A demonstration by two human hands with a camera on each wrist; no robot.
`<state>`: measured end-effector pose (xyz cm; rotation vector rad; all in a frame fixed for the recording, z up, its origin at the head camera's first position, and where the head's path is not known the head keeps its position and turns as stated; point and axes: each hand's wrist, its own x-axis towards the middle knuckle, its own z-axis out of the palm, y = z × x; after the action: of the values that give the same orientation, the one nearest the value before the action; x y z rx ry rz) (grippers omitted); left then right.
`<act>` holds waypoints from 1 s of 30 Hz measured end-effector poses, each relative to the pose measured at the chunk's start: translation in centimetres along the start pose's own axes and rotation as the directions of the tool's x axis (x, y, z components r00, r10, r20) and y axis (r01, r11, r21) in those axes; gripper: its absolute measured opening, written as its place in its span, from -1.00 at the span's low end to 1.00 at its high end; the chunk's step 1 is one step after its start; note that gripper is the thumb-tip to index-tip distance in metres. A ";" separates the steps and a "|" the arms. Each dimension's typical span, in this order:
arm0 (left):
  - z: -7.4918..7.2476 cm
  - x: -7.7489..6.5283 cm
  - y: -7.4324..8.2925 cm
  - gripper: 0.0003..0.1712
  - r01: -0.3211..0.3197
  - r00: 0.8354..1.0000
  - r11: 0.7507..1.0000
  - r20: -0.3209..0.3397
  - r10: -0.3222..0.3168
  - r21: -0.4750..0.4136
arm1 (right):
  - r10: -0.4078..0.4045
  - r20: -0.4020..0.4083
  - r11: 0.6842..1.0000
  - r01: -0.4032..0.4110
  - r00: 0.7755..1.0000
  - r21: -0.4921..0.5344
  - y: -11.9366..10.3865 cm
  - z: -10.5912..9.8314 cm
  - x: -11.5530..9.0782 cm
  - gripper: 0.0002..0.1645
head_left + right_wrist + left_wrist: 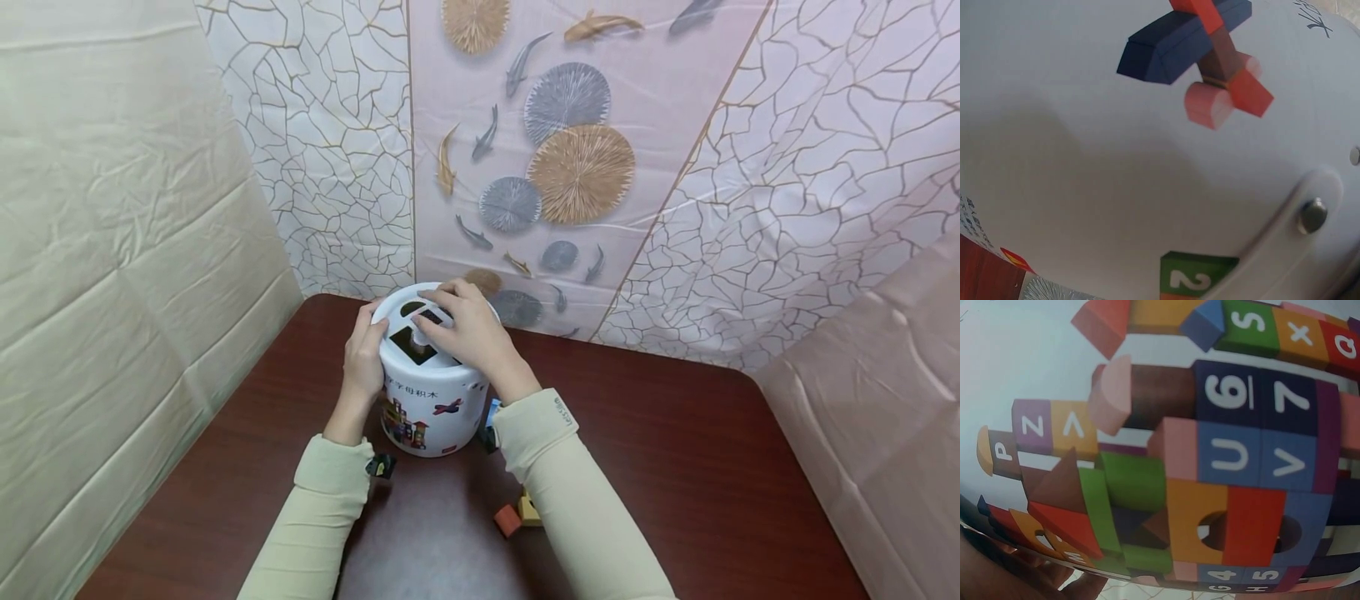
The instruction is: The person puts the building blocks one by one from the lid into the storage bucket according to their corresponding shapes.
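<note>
Head view: yellow block (529,517) (partly behind right sleeve (581,500)) near white bucket (429,408).

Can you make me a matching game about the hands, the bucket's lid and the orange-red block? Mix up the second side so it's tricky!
Things
1. left hand
2. right hand
3. lid
4. orange-red block

Where or what
A. on the table, beside a yellow block
B. over the top, among the openings
C. white, with shaped holes in it
D. holding the side of the white bucket

Right pairs
1-D
2-B
3-C
4-A
</note>
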<state>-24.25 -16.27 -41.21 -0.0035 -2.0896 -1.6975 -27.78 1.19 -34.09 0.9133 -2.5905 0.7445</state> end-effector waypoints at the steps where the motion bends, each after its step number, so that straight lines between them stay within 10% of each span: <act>1: 0.0 0.0 0.0 -0.49 -0.002 1.000 1.000 0.001 0.002 -0.001 | -0.001 -0.013 1.000 0.000 1.000 -0.007 0.0 0.0 0.0 -0.46; 12: -0.1 -0.6 -0.5 -0.50 0.018 0.999 1.000 -0.029 -0.018 0.001 | -0.119 -0.173 0.984 0.139 0.978 0.111 4.3 1.1 -6.8 -0.48; 20: -0.3 -0.2 -0.4 -0.50 0.001 0.999 1.000 -0.052 -0.002 -0.015 | 0.035 0.136 0.995 -0.047 0.990 0.088 11.3 2.3 -12.7 -0.47; 30: 0.2 0.1 -0.2 -0.51 -0.006 1.000 1.000 -0.023 0.005 -0.031 | 0.098 0.437 0.995 -0.078 0.894 -0.062 10.9 5.1 -14.0 -0.40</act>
<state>-24.44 -16.19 -41.41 0.0015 -2.0447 -1.7184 -24.77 12.54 -48.36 1.0602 -3.0457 0.5495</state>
